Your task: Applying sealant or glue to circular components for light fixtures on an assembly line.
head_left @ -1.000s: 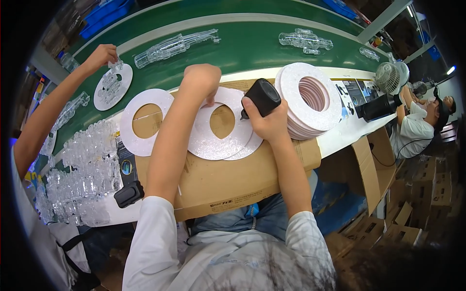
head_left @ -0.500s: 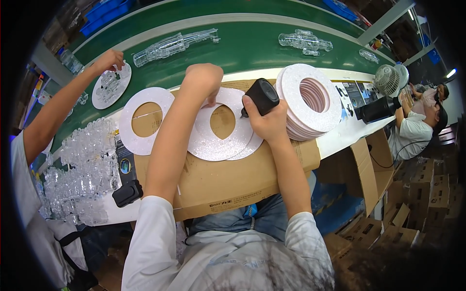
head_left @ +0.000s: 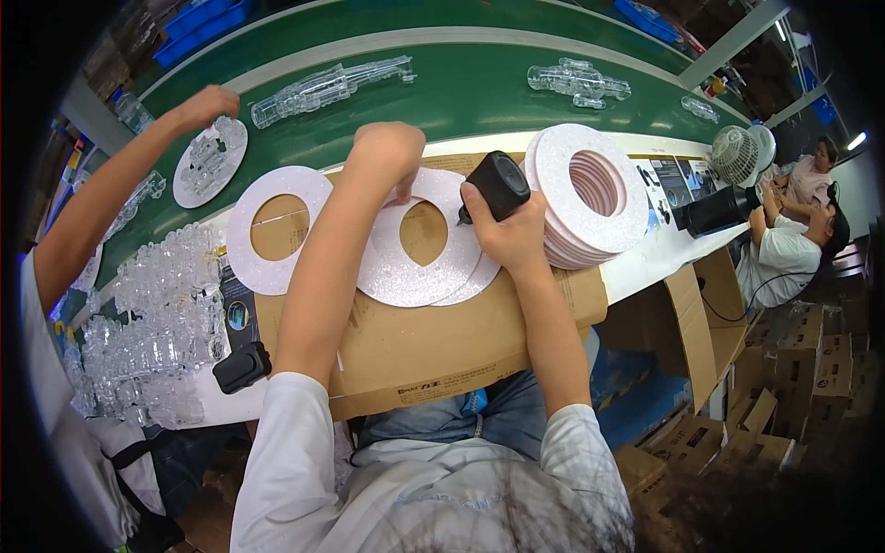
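In front of me lie overlapping flat white speckled rings [head_left: 396,267], their holes forming a pointed opening over brown cardboard. My left hand [head_left: 392,152] bends down over their far left part, fingers closed at the upper ring; most fingertips are hidden behind the hand. Wrapped in my right hand [head_left: 510,230] is a black bottle-shaped tool [head_left: 499,184], its narrow tip pointing down at the ring's right side. Another white ring [head_left: 247,253] lies flat to the left. A thick stack of white rings [head_left: 553,207] stands just right of my right hand.
Clear plastic assemblies [head_left: 318,92] lie on the green belt [head_left: 461,78] beyond. At left are many clear parts [head_left: 152,341], a black box-like device [head_left: 242,368] and a co-worker's arm [head_left: 120,198] over a white disc [head_left: 189,189]. A fan [head_left: 735,152] and cartons [head_left: 811,359] are at right.
The co-worker's hand at the left has lifted slightly away from the parts on the white disc. My own hands and the tool hold almost the same place.
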### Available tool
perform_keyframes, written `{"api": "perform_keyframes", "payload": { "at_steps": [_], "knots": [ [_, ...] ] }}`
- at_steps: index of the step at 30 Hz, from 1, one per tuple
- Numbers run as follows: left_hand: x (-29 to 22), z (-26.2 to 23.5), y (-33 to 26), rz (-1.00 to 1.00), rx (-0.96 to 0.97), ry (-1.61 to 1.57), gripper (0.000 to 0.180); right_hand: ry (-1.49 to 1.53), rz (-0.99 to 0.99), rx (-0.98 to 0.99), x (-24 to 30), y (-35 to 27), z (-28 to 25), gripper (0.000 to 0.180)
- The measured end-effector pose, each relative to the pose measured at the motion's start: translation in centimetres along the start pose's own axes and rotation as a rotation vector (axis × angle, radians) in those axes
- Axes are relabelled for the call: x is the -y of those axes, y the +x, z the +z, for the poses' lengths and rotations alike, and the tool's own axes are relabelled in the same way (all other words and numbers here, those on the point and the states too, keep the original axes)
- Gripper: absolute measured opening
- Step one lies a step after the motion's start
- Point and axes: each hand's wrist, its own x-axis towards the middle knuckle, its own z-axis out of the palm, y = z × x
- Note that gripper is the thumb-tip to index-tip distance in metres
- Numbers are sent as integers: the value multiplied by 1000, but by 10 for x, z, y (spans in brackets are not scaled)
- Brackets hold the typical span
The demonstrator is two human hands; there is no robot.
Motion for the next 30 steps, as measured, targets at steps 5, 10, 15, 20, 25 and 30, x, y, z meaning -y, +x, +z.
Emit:
{"api": "perform_keyframes", "payload": {
  "at_steps": [5,10,15,20,25,30],
  "knots": [
    [0,-1,0,1,-5,-5,48,2,0,1,-2,0,0,21],
    [4,1,-1,9,11,-3,47,37,40,0,3,-5,-2,18],
    [7,5,0,-8,7,-31,48,-265,-65,-68,14,-6,-8,17],
    [4,5,3,-63,26,-16,40,-334,-68,-52,16,-4,-7,17],
    [8,4,6,-24,55,-42,49,-381,-89,-32,17,-2,-6,17],
    [9,5,8,-34,82,-43,49,-376,-85,-19,14,-2,-6,18]
  ]
}}
